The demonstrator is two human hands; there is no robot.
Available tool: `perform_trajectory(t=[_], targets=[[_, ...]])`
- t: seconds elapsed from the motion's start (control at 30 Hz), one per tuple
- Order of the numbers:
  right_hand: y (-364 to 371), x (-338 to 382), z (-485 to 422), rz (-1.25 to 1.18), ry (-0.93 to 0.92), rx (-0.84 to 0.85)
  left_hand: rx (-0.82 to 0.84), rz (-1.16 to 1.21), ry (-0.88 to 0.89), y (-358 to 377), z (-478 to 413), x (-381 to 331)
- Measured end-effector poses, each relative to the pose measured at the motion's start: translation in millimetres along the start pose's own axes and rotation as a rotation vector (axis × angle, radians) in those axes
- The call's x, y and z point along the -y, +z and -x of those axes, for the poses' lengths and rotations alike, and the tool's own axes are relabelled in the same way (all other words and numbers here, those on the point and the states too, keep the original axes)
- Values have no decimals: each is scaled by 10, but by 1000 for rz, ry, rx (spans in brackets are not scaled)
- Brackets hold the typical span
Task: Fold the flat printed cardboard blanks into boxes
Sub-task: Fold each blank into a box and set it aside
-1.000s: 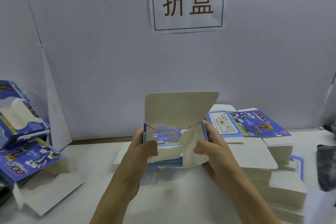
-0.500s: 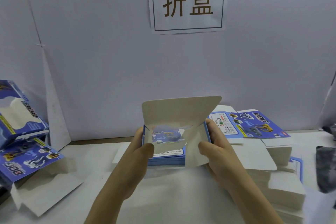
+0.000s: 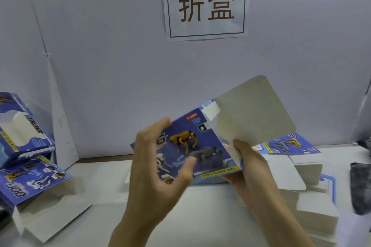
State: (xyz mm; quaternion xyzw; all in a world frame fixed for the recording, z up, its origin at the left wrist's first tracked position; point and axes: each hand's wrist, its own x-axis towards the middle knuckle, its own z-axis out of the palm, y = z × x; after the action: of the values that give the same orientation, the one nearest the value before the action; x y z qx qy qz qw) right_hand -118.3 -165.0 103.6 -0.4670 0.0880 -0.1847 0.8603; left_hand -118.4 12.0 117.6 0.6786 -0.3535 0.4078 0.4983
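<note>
I hold a blue printed box (image 3: 202, 146) above the table, its face with a yellow and a grey dog toy turned towards me and tilted. A large grey-white flap (image 3: 253, 114) sticks up and to the right. My left hand (image 3: 158, 166) grips the box's left end, thumb across the printed face. My right hand (image 3: 249, 168) holds the right end, thumb on the base of the flap. A pile of flat blanks (image 3: 289, 146) lies behind and to the right on the table.
Folded blue boxes (image 3: 24, 132) are stacked at the far left, one (image 3: 34, 182) lying with its flaps open. White stacks of blanks (image 3: 313, 202) fill the right side. A dark object (image 3: 361, 186) sits at the right edge. A paper sign (image 3: 206, 4) hangs on the wall.
The box has been turned from its open white inside to its printed face, and tilted. The big flap swung from upright at the middle to the upper right. Both hands shifted their grip.
</note>
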Motion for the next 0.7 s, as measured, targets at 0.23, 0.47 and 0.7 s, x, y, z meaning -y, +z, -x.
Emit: perform_trajectory(t=[0.23,0.47,0.7], targets=[[14,-2,51,174,-52,179,246,-397,-38,111,83,115],[-126,201,62,387,-192,235,276,-273,-126,-50,38,165],[-168,236,59,434,-493,122,385,-293,-121,-20,85,173]])
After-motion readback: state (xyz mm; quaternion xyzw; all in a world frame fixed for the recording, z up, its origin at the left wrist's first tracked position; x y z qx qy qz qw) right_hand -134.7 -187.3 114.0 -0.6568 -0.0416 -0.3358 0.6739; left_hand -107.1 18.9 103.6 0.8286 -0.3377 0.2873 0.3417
